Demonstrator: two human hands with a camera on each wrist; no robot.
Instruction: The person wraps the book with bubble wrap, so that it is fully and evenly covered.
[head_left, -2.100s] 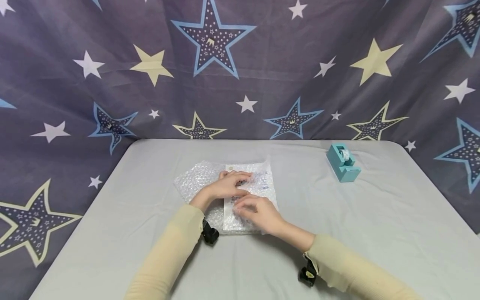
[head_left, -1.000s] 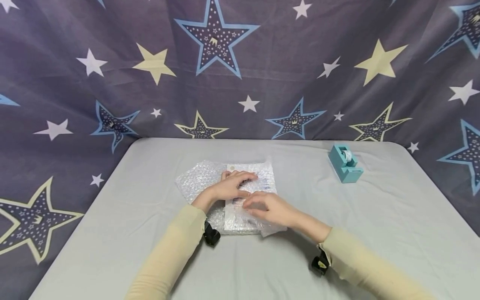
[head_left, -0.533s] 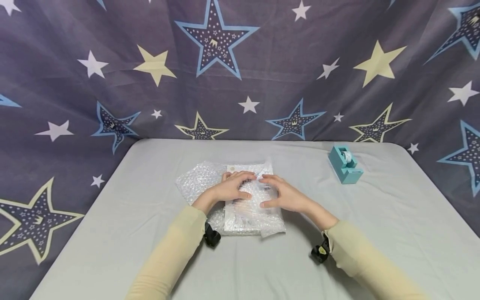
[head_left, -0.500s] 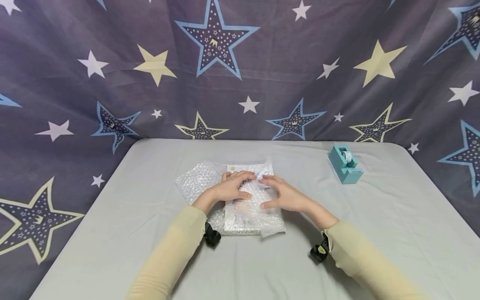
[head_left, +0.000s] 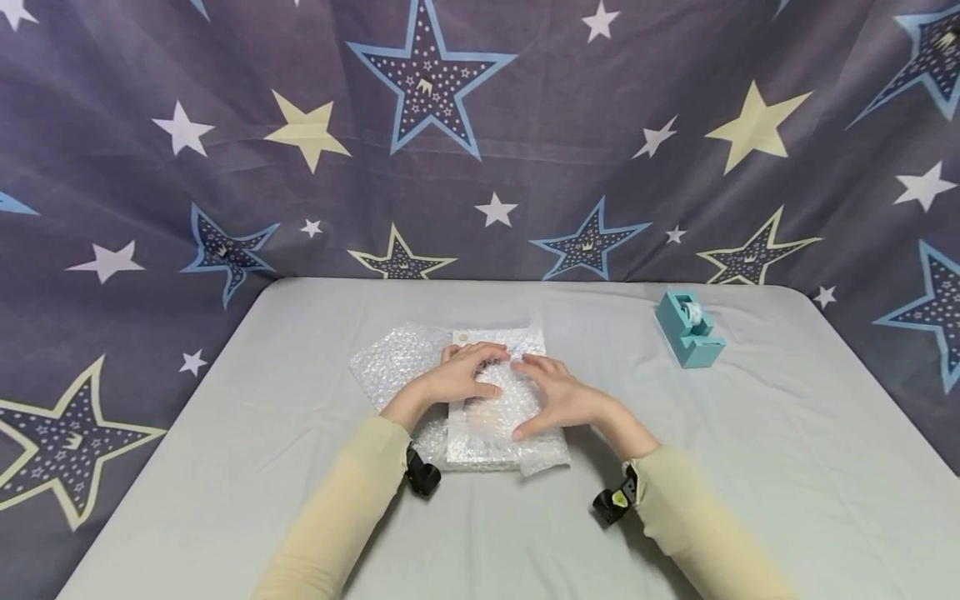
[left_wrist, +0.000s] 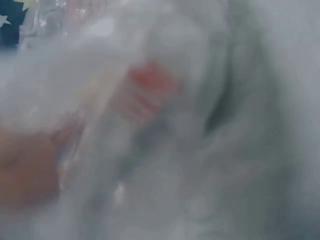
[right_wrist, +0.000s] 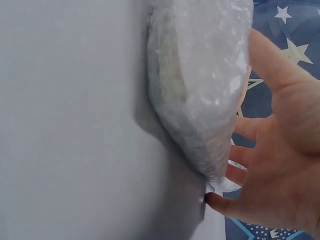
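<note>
A sheet of bubble wrap point(head_left: 393, 358) lies in the middle of the table in the head view, wrapped over a flat white thing with printing point(head_left: 468, 446), perhaps a book. My left hand point(head_left: 453, 377) rests on top of the wrap with fingers gently bent and thumb apart. Facing it, my right hand point(head_left: 561, 398) spreads its fingers and thumb over the right part of the wrapped thing. The right wrist view shows the bundle's rounded side edge, with the fingers point(right_wrist: 242, 155) along the wrap. Blurred wrap point(left_wrist: 165, 160) fills most of the left wrist view.
A teal tape dispenser point(head_left: 688, 332) with a roll of tape stands at the back right of the table. Grey cloth point(head_left: 750, 442) covers the tabletop. Behind it hangs a dark curtain point(head_left: 480, 100) with stars. A loose flap of wrap extends left of the bundle.
My right hand has moved from the middle of the bundle to its right side, its fingers spreading; a wrap corner now sticks out at the lower right. My left hand stays nearly in place.
</note>
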